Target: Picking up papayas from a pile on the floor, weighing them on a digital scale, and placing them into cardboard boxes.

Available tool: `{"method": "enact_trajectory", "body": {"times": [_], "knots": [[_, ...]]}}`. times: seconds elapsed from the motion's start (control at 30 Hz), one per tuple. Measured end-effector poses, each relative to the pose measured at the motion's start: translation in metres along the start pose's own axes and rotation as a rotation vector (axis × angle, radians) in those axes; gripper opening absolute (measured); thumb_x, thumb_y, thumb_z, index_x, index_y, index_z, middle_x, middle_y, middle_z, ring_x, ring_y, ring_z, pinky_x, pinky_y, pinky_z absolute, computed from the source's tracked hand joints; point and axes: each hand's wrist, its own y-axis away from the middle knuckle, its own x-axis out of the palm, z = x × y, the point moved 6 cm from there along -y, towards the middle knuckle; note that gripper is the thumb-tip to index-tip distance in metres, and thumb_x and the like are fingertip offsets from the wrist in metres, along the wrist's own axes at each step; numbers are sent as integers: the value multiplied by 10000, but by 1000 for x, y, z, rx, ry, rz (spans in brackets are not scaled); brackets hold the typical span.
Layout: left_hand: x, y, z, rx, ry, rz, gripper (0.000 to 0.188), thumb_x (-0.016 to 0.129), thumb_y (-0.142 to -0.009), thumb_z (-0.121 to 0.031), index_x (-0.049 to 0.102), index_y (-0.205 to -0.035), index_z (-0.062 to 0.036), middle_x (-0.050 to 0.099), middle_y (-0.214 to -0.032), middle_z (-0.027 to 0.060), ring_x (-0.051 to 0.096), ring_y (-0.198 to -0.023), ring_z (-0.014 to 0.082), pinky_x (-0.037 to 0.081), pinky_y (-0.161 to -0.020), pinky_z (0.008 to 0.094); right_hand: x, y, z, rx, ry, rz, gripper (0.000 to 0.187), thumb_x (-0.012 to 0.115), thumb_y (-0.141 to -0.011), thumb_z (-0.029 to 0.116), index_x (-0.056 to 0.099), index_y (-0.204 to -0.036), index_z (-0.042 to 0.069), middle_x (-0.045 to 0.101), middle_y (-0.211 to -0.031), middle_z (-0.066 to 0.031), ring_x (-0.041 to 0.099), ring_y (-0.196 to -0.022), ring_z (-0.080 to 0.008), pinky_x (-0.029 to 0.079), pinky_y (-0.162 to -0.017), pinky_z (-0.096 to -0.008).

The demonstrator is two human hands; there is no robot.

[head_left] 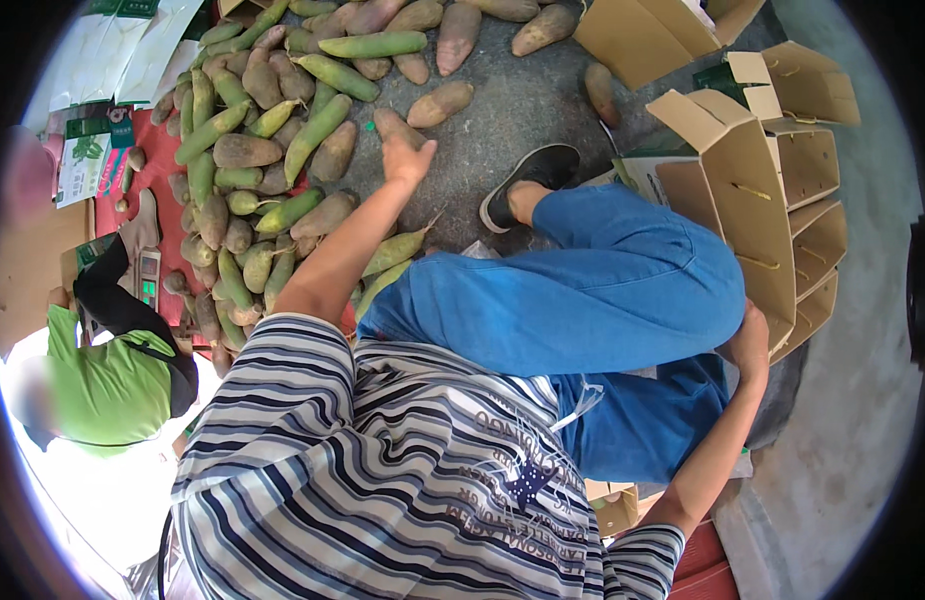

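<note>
Out to the far left, my left hand (406, 162) is closed around a brownish root vegetable (393, 125) that looks like a sweet potato; its thumb sticks out to the right and the other fingers are mostly hidden. A similar brown root (440, 104) lies just beyond it. Beside that hand spreads a large pile of long green radishes (318, 136) and dirt-covered brown roots (247, 151). My right hand (748, 342) lies against my bent knee in blue trousers (582, 300), fingers partly out of sight, with nothing seen in it.
Open cardboard cartons with cord handles (747, 210) stand at my right; another carton (642, 40) is at the far right. A red sheet (152, 190) lies under the pile's left side. Another person in a green top (112, 385) sits at the left by a scale (148, 275).
</note>
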Motion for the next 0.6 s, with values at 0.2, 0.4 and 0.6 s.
{"method": "enact_trajectory", "body": {"times": [0.2, 0.4, 0.6], "knots": [[24, -25, 74, -517, -1, 144, 1000, 725, -662, -513, 246, -1306, 83, 401, -1305, 236, 405, -1198, 380, 378, -974, 438, 0, 0, 6, -12, 25, 19, 239, 520, -776, 25, 590, -1001, 69, 609, -955, -172, 581, -897, -349, 460, -770, -377], [54, -26, 87, -816, 548, 176, 820, 766, -668, -388, 393, -1266, 32, 458, -1245, 177, 506, -1034, 331, 443, -855, 458, 5, -1, -3, -7, 26, 11, 282, 531, -767, 23, 580, -1037, 88, 608, -989, -156, 574, -928, -347, 462, -782, -383], [40, -3, 58, -935, 724, 234, 710, 671, -674, -461, 459, -1195, -29, 508, -1156, 126, 544, -934, 264, 472, -709, 373, 6, 0, -9, -72, 44, -46, 303, 562, -754, 27, 564, -1057, 43, 605, -998, -172, 568, -931, -359, 462, -784, -400]]}}
